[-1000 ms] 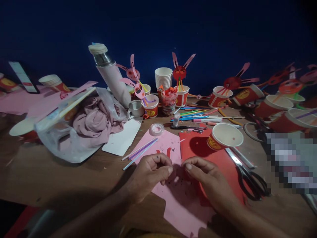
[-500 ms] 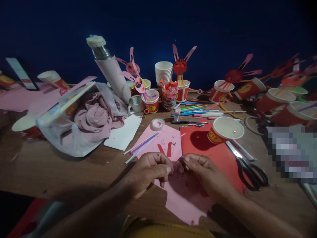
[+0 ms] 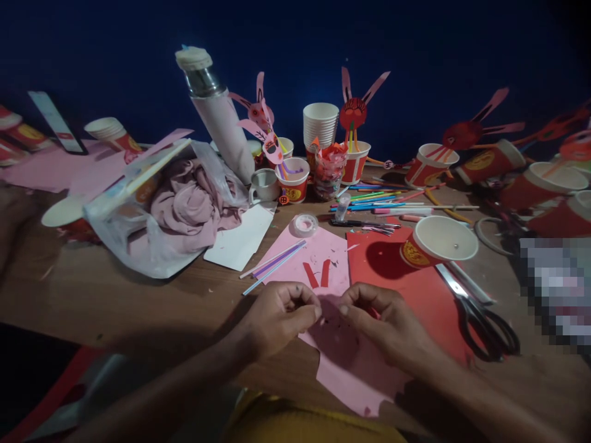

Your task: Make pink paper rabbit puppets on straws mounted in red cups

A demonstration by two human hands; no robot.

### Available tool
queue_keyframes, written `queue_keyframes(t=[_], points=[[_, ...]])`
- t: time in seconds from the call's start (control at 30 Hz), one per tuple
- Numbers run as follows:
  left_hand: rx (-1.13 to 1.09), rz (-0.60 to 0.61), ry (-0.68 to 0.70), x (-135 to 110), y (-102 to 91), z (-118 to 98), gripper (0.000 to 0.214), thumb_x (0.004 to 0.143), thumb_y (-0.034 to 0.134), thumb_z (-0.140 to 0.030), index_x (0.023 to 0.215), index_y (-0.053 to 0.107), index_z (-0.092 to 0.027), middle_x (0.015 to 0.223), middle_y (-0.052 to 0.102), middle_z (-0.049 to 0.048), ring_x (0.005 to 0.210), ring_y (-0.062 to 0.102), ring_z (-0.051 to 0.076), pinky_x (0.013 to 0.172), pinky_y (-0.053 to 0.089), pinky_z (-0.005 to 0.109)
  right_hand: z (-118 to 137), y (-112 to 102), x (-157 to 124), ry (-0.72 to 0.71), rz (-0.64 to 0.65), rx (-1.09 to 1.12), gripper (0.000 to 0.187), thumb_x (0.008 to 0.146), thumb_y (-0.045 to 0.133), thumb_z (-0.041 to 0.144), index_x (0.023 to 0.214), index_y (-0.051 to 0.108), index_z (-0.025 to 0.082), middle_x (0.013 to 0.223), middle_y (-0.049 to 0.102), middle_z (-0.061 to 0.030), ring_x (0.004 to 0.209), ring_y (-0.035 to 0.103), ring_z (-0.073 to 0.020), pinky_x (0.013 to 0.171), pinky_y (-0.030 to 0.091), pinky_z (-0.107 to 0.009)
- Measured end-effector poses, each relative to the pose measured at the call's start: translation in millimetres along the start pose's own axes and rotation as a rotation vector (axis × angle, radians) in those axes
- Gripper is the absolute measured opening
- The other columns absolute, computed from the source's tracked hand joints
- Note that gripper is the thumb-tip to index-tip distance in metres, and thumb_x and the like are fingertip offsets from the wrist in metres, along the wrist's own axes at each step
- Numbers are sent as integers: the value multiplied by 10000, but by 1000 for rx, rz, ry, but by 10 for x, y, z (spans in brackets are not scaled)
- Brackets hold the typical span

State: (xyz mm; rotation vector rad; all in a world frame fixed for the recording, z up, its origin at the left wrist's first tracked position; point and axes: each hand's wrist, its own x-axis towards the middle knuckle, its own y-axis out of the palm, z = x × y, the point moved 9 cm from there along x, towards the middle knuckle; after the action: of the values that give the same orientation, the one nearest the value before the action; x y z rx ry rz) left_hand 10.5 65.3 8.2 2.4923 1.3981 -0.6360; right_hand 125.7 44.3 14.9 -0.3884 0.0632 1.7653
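My left hand (image 3: 281, 317) and my right hand (image 3: 388, 323) are curled close together over a pink paper sheet (image 3: 344, 363) on the wooden table. The fingertips of both pinch something tiny that I cannot make out. Two red paper strips (image 3: 319, 274) lie on the pink sheet just beyond my fingers. A red paper sheet (image 3: 415, 289) lies under and beyond my right hand. On it rests a tipped red paper cup (image 3: 436, 241). Black-handled scissors (image 3: 480, 317) lie to the right of my right hand.
A plastic bag with pink cloth (image 3: 170, 209) sits at the left, a white paper (image 3: 240, 237) beside it. A tape roll (image 3: 303, 224), straws (image 3: 272, 261), coloured pens (image 3: 378, 203), a flask (image 3: 215, 111), stacked white cups (image 3: 319, 123) and several decorated red cups (image 3: 530, 184) crowd the back.
The view has shifted, so everything sits slightly further right and higher. My hands stay pinched together over the pink sheet, fingers working a little.
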Motion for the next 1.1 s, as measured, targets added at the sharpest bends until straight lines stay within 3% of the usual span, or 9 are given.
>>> queue_keyframes(t=[0.23, 0.43, 0.83, 1.1], points=[[377, -166, 160, 31, -174, -60, 109, 712, 466, -203, 634, 530, -163, 530, 455, -45, 471, 383, 76, 435, 298, 190, 188, 23, 137, -210, -52, -628, 230, 830, 428, 287, 682, 568, 181, 585, 583, -2, 535, 481, -118, 518, 303, -237], [720, -201, 223, 93, -179, -148, 180, 745, 422, -200, 657, 578, -184, 603, 569, -15, 557, 483, 116, 514, 338, 220, 244, 72, 242, -276, -47, -914, 167, 766, 452, 170, 661, 581, 183, 596, 615, -7, 544, 494, -126, 545, 260, -249], [944, -256, 181, 173, -156, -141, 178, 734, 435, -215, 619, 569, -191, 519, 554, -9, 471, 448, 122, 470, 272, 238, 246, 86, 273, -371, -96, -1037, 180, 740, 457, 174, 572, 523, 167, 540, 579, -18, 523, 470, -126, 580, 230, -278], [992, -265, 177, 191, -150, -108, 210, 750, 415, -222, 589, 547, -191, 495, 528, -4, 459, 445, 128, 463, 247, 244, 230, 76, 342, -340, -83, -1021, 193, 738, 446, 174, 563, 527, 167, 526, 579, -23, 492, 435, -119, 564, 223, -278]])
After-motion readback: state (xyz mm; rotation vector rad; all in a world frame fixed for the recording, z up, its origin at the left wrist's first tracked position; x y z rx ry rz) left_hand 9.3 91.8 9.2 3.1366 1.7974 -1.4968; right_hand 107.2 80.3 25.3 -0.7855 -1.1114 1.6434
